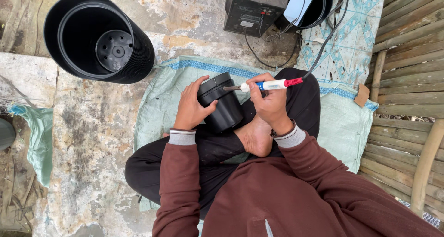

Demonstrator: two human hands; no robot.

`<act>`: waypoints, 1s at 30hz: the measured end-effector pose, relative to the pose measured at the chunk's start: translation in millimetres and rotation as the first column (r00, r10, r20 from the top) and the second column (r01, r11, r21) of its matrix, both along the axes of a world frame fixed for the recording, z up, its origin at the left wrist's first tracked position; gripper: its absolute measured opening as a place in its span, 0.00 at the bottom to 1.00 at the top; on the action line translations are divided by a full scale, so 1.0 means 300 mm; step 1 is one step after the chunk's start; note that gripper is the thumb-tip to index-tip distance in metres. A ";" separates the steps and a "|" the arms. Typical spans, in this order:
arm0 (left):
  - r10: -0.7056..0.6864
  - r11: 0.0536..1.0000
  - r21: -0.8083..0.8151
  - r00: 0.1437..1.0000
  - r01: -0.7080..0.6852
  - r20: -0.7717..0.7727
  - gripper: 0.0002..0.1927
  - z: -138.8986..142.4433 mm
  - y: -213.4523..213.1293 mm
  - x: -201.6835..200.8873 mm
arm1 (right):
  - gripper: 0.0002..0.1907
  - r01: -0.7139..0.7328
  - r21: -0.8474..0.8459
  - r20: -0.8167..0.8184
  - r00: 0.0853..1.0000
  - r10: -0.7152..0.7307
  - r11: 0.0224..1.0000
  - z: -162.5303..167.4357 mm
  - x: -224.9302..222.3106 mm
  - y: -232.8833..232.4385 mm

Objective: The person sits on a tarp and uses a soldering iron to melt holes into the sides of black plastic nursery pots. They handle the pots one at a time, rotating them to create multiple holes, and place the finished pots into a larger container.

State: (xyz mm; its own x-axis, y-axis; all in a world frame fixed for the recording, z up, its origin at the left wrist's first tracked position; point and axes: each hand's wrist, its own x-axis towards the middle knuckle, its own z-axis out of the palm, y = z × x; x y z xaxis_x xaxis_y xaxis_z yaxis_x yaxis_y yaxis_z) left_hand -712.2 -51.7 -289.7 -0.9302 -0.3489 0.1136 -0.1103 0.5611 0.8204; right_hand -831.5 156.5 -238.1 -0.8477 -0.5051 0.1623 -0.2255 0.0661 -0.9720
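I sit cross-legged on a pale green sack [342, 126]. My left hand [190, 106] grips a small black plastic pot [222, 103] lying on its side in my lap, bottom turned toward my right hand. My right hand [269, 102] holds a soldering iron [270, 84] with a white, blue and red handle. Its metal tip touches the pot's bottom edge. The iron's dark cord [330, 33] runs up and to the right.
A tall stack of black pots [99, 38] lies on its side on the concrete at upper left. A black box [254, 8] with wires and another black pot [319, 6] stand at the top. A bamboo wall [407, 80] runs along the right. Green cloth [39, 140] lies at left.
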 end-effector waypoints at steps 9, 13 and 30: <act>0.016 1.000 -0.013 0.999 -0.015 0.030 0.36 -0.011 0.004 0.014 | 0.03 0.000 0.017 -0.122 0.992 0.002 1.000 -0.007 0.010 0.003; 0.012 1.000 -0.017 0.999 -0.011 0.031 0.36 -0.008 0.004 0.012 | 0.02 0.009 0.051 -0.140 0.990 -0.002 0.999 -0.013 0.018 -0.005; 0.010 1.000 -0.005 0.998 -0.009 0.057 0.36 -0.009 -0.001 0.010 | 0.01 0.005 0.067 -0.144 0.990 0.005 0.998 -0.023 0.023 -0.015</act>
